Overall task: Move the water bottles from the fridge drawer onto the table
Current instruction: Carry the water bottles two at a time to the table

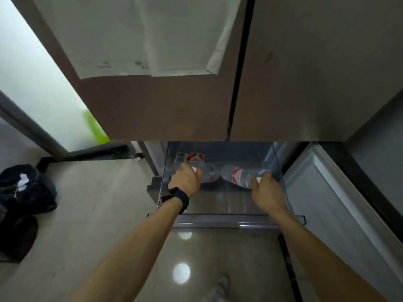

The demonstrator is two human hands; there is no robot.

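Clamping the left hand [188,177] on the left bottle [209,175] and the right hand [267,190] on the right bottle [236,174], at the necks — both lying in the fridge drawer [229,220] — lifting steadily, neck-first.

The clear fridge drawer [226,203] holds water bottles [235,174] lying sideways.

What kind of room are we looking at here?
Probably a home kitchen: a tall fridge with its bottom drawer pulled out, water bottles lying inside, over a glossy tiled floor.
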